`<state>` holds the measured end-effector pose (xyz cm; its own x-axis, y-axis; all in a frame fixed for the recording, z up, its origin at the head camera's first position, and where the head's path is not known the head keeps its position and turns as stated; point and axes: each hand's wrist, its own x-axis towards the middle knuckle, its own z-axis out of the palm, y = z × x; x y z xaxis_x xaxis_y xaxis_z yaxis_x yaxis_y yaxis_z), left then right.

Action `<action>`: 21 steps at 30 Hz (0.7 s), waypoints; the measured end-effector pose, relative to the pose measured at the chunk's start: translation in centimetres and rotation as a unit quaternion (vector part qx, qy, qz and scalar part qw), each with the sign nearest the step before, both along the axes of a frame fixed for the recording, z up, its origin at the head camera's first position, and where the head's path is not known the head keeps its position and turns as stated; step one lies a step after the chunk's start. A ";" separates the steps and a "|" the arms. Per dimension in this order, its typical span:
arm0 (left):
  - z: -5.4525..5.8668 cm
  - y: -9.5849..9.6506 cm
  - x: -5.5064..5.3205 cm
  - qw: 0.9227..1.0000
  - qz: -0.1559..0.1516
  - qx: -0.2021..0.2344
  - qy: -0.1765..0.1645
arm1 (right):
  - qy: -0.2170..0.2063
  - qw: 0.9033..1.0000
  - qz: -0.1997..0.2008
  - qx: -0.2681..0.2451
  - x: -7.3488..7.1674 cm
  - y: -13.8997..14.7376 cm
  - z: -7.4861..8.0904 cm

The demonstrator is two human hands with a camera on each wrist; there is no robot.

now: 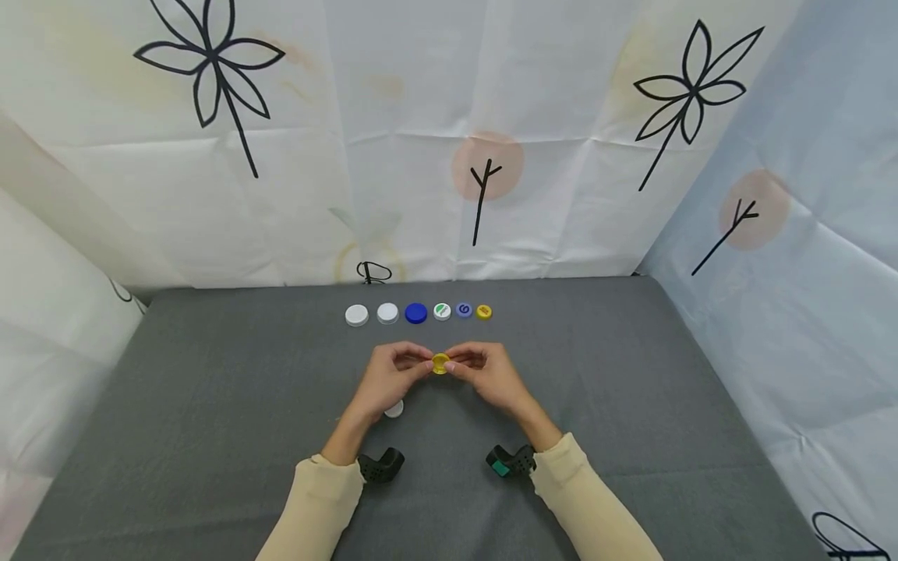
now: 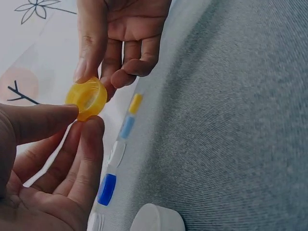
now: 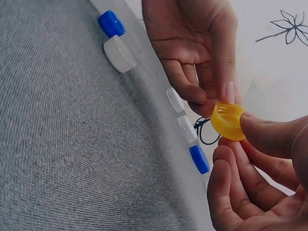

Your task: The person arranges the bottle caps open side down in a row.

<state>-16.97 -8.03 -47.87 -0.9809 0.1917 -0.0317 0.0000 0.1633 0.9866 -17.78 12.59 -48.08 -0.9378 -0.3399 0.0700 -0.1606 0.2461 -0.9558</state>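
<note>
Between my two hands, a yellow bottle cap (image 1: 440, 364) is held above the cloth, its hollow inside showing in both wrist views. My left hand (image 1: 390, 379) pinches one side of it with thumb and fingertips. From the other side, the thumb and fingers of my right hand (image 1: 495, 379) pinch it too. Under the left wrist lies a white cap (image 1: 395, 410), partly covered by the hand in the head view. Beside that one, the right wrist view shows a blue cap (image 3: 111, 23), which the head view hides.
Beyond the hands, a row of caps runs along the grey cloth (image 1: 631, 405): two white caps (image 1: 356, 315), a blue cap (image 1: 415, 313), a white one with a green mark (image 1: 442, 312), a pale blue-violet one (image 1: 464, 310) and a yellow one (image 1: 484, 312). Printed white curtains (image 1: 393, 171) surround the table.
</note>
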 end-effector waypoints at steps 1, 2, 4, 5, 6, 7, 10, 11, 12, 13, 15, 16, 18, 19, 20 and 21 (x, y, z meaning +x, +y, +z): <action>0.0 0.0 0.0 1.000 0.000 -0.001 0.005 | -0.010 1.000 -0.004 -0.006 0.0 0.0 0.0; 0.0 0.0 0.0 1.000 0.001 -0.003 0.008 | -0.017 1.000 -0.006 -0.010 -0.1 0.0 0.0; 0.0 0.0 0.0 1.000 0.000 0.000 0.006 | -0.021 1.000 -0.008 -0.015 -0.1 0.0 0.0; 0.0 0.0 -0.1 1.000 -0.002 0.006 0.002 | -0.017 1.000 -0.006 -0.018 -0.1 0.1 0.0; 0.1 0.0 -0.1 1.000 -0.004 0.016 -0.007 | -0.010 1.000 -0.005 -0.022 -0.1 0.1 0.0; 0.1 0.0 -0.2 0.999 -0.007 0.027 -0.018 | 0.000 1.000 -0.003 -0.026 -0.1 0.1 0.0; 0.0 -0.1 -0.3 0.995 -0.014 0.077 -0.062 | 0.044 0.999 0.005 -0.032 -0.1 0.1 0.0; 0.1 -0.1 -0.3 0.993 -0.016 0.092 -0.076 | 0.060 0.998 0.008 -0.035 -0.1 0.1 -0.1; 0.1 -0.1 -0.3 0.990 -0.016 0.105 -0.092 | 0.076 0.996 0.010 -0.037 -0.1 0.1 -0.1; 0.2 -0.2 -0.3 0.988 -0.017 0.114 -0.104 | 0.090 0.995 0.013 -0.037 -0.1 0.2 -0.1; 0.3 -0.2 -0.3 0.985 -0.020 0.119 -0.121 | 0.108 0.993 0.018 -0.036 0.2 0.1 0.5; 0.4 -0.2 -0.3 0.985 -0.021 0.117 -0.126 | 0.115 0.992 0.023 -0.038 0.4 0.0 0.8; 0.4 -0.2 -0.3 0.985 -0.024 0.109 -0.129 | 0.121 0.991 0.031 -0.042 0.4 0.0 0.8; 0.4 -0.2 -0.3 0.986 -0.026 0.104 -0.126 | 0.121 0.991 0.035 -0.043 0.4 0.1 0.9; 0.3 -0.2 -0.3 0.987 -0.028 0.102 -0.123 | 0.121 0.991 0.041 -0.047 0.4 0.1 0.9; 0.2 -0.2 -0.3 0.988 -0.029 0.100 -0.118 | 0.121 0.990 0.046 -0.050 0.3 0.2 0.7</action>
